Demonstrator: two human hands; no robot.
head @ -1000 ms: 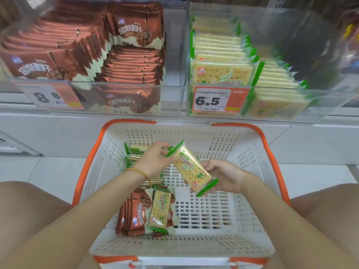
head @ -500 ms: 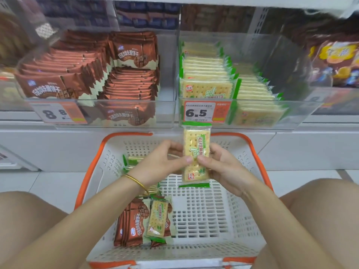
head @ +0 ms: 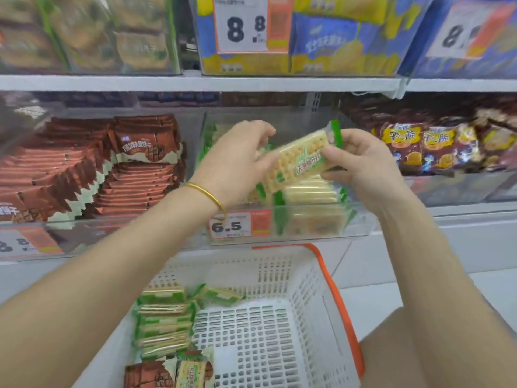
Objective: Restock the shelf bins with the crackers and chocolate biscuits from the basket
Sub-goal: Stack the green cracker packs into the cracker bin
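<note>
Shop shelf (head: 195, 82): left hand (head: 235, 163), right hand (head: 361, 161) pinch cracker pack (head: 296, 161) over cracker bin (head: 358, 228); level it, lay onto stack (head: 307, 191) inside.

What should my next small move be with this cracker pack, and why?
Probably lower the green-edged cracker packet into the clear plastic bin tagged 6.5, onto the matching packets there. The left hand and right hand hold it tilted at that bin's opening.
</note>
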